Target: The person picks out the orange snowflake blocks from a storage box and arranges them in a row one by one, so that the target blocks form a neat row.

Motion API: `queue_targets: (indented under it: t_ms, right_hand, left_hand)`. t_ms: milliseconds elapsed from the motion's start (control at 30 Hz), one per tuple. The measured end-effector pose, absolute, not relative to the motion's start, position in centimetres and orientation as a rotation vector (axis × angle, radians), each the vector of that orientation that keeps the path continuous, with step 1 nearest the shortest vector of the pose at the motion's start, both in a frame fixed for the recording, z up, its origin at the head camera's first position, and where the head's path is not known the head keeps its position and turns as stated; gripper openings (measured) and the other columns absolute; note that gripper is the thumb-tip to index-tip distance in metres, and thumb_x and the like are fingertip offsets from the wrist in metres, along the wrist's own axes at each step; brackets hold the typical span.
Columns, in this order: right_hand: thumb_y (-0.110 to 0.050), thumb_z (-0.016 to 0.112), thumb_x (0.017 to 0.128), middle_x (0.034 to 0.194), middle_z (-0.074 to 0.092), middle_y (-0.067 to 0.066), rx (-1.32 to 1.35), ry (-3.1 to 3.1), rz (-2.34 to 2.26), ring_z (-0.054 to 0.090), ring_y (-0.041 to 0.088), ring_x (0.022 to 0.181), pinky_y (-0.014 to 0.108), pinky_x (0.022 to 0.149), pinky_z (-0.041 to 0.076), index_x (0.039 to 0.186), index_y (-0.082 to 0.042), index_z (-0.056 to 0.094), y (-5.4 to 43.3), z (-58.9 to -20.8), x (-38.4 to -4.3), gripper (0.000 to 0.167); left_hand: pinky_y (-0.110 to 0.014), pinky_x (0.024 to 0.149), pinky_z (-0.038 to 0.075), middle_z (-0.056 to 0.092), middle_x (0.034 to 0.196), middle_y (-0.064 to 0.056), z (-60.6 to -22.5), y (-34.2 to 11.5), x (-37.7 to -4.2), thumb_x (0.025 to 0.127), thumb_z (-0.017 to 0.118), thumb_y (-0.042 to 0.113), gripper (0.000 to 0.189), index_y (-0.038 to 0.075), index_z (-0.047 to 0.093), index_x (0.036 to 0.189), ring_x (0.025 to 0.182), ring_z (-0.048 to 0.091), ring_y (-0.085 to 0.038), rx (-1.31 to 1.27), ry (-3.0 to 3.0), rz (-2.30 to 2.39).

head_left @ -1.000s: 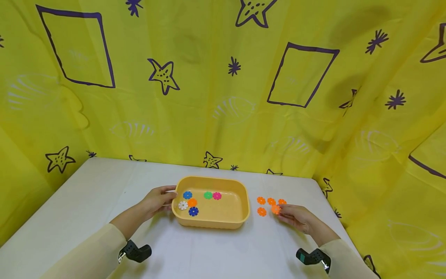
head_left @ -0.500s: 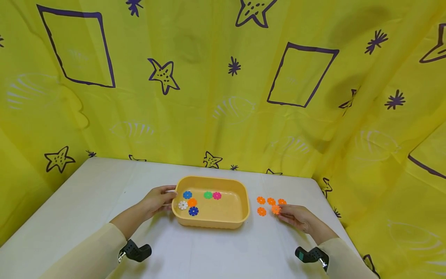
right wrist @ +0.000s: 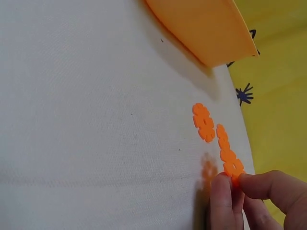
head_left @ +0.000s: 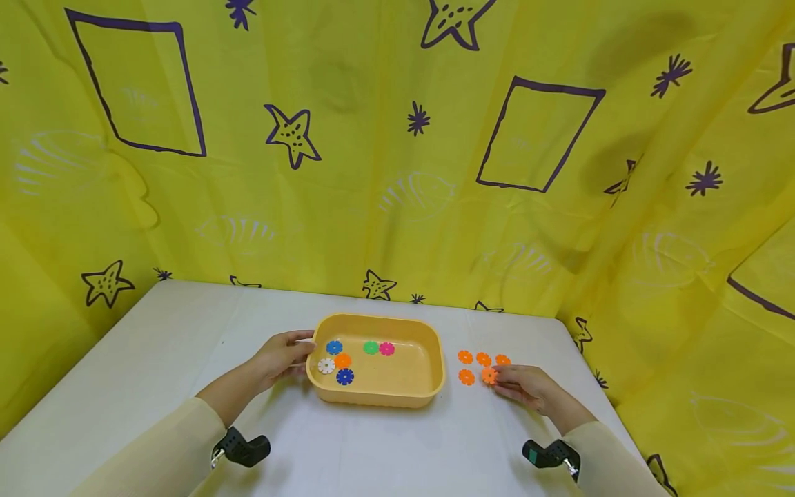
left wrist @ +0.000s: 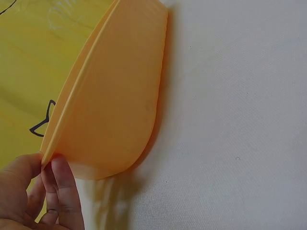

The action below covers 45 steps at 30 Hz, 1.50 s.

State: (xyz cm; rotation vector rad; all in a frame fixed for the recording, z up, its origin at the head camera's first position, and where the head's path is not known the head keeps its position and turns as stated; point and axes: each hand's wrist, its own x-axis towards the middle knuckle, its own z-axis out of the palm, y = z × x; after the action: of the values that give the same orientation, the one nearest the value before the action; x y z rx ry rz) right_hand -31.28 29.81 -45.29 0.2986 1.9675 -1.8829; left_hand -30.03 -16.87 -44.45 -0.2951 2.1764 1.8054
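Observation:
A yellow-orange plastic basin [head_left: 385, 399] stands on the white table. My left hand [head_left: 282, 359] holds its left end; in the left wrist view the thumb [left wrist: 24, 167] and fingers [left wrist: 67, 191] pinch the rim. Inside lie several flower-shaped discs, among them a white disc [head_left: 326, 366], a green disc [head_left: 370, 348] and a pink disc [head_left: 387, 349]. Right of the basin, my right hand [head_left: 528, 388] pinches an orange flower-shaped disc [right wrist: 234, 166] between thumb and fingers, apart from the tabletop. Several more orange discs [head_left: 466, 357] lie just beyond it.
A yellow curtain [head_left: 373, 138] with dark star and square drawings hangs behind the table [head_left: 348, 449] and along both sides. Black wrist cameras [head_left: 245, 449] sit on both forearms.
My right hand has shifted slightly left with the orange disc in its pinch. The left hand, the basin and the discs inside stay where they were.

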Motion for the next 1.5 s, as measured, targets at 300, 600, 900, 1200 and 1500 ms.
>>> queue_targets:
  t_ms: [300, 600, 900, 1200, 1500]
  right_hand:
    - [0.006, 0.056, 0.093, 0.089, 0.071, 0.007, 0.224, 2.056, -1.830, 0.070, 0.013, 0.076, 0.027, 0.074, 0.059, 0.129, 0.027, 0.043, 29.5, -45.3, -31.4, 0.043]
    - [0.004, 0.063, 0.090, 0.080, 0.071, 0.008, 0.295, 2.376, -1.632, 0.068, 0.012, 0.066, 0.025, 0.064, 0.059, 0.111, 0.022, 0.060, 28.4, -45.8, -32.1, 0.029]
    - [0.001, 0.064, 0.091, 0.077, 0.070, 0.006, 0.349, 2.451, -1.555, 0.067, 0.012, 0.066, 0.025, 0.064, 0.059, 0.111, 0.020, 0.061, 28.2, -45.8, -32.2, 0.027]
    - [-0.001, 0.064, 0.092, 0.078, 0.071, 0.009, 0.345, 2.453, -1.522, 0.067, 0.013, 0.066, 0.026, 0.064, 0.059, 0.110, 0.019, 0.062, 28.2, -45.5, -32.2, 0.027]
    - [-0.002, 0.064, 0.092, 0.079, 0.070, 0.009, 0.363, 2.437, -1.509, 0.067, 0.015, 0.067, 0.028, 0.066, 0.059, 0.111, 0.018, 0.062, 28.5, -44.9, -32.0, 0.027]
  left_hand:
    - [-0.025, 0.069, 0.056, 0.061, 0.124, -0.021, -44.4, -16.8, -30.0, 0.099, 0.057, 0.016, 0.051, 0.002, 0.042, 0.146, 0.079, 0.064, -0.014, -0.281, 2.181, 1.802]
    - [-0.025, 0.069, 0.056, 0.061, 0.124, -0.021, -44.4, -16.9, -29.9, 0.099, 0.058, 0.017, 0.052, 0.002, 0.042, 0.146, 0.079, 0.063, -0.015, -0.287, 2.176, 1.808]
    - [-0.026, 0.069, 0.056, 0.062, 0.121, -0.020, -44.3, -16.9, -29.9, 0.099, 0.058, 0.017, 0.052, 0.003, 0.042, 0.146, 0.078, 0.063, -0.015, -0.282, 2.172, 1.806]
    - [-0.026, 0.069, 0.055, 0.061, 0.123, -0.021, -44.4, -16.9, -29.9, 0.099, 0.058, 0.018, 0.052, 0.003, 0.042, 0.146, 0.078, 0.062, -0.015, -0.280, 2.172, 1.803]
    - [-0.025, 0.069, 0.055, 0.061, 0.122, -0.020, -44.4, -16.9, -30.0, 0.099, 0.059, 0.019, 0.053, 0.003, 0.042, 0.146, 0.078, 0.062, -0.016, -0.286, 2.175, 1.799]
